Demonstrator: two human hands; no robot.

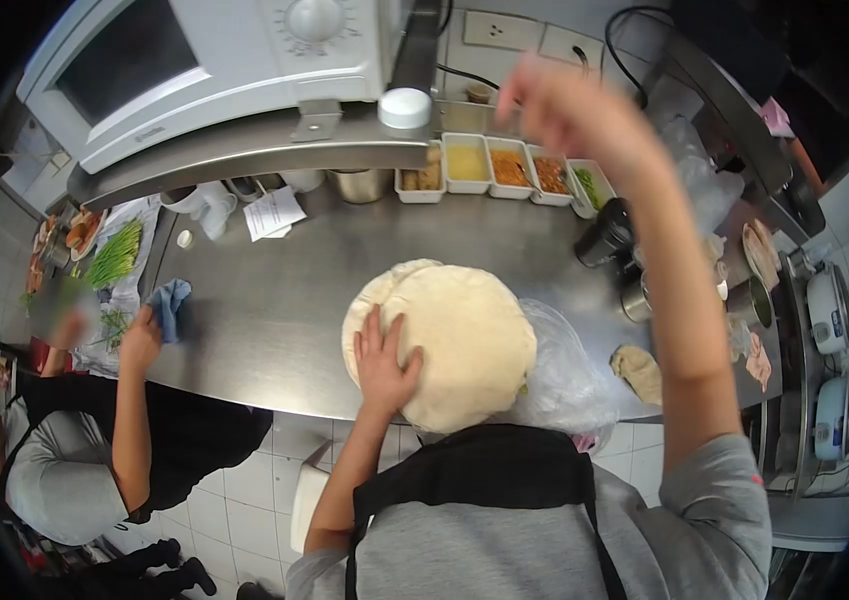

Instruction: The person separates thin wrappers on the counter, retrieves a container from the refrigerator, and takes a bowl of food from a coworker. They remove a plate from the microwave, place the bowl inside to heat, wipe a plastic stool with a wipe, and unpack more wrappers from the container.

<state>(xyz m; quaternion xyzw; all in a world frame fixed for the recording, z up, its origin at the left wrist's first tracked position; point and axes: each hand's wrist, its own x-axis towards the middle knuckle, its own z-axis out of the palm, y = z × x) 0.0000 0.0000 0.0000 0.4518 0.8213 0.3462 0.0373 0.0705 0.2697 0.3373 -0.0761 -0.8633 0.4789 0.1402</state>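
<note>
A stack of large round pale flatbreads [464, 335] lies at the front of the steel counter, the lower ones poking out at the left. On its left part my left hand [385, 365] rests flat, fingers spread. My right hand [574, 115] is raised high, well above the counter, in front of the wall and the row of small containers. Motion blurs its fingers, so I cannot make out their shape or anything in them. A clear plastic bag [569, 370] lies against the stack's right side.
White containers of toppings [511, 168] line the back under a steel shelf [244, 160] bearing a microwave [144, 75]. A beige cloth [636, 374] and black bottle [604, 232] lie right. At left, a co-worker's hand [141, 340] touches a blue cloth [170, 305] near green stalks [116, 252].
</note>
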